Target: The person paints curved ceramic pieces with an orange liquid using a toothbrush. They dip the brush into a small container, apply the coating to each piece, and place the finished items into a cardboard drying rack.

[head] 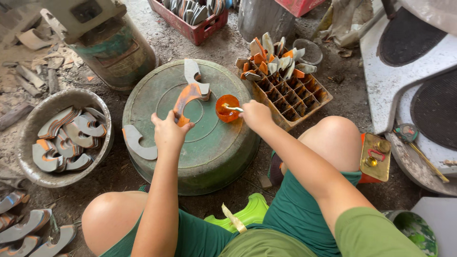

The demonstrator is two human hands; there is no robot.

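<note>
Curved orange-coated piece (pixel 186 97) being held by left hand (pixel 167 133); brush (pixel 232 108) being dipped by right hand (pixel 255 115).

Long axis is running up-right from the left fingers, which are being pinched on its lower end; the orange cup (pixel 227 107) is lying just right, apparently nearer the right fingers, closed on the brush.

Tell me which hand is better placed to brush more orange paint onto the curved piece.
Right. The right hand holds the brush in the orange paint cup, beside the curved piece; the left hand is busy gripping that piece's lower end.

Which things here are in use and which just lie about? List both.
In use: left hand holding the orange-coated curved piece; right hand holding a brush in the small orange cup; upturned green basin.

Lying about: bowl of grey curved pieces; divided crate; red crate; green drum.
</note>
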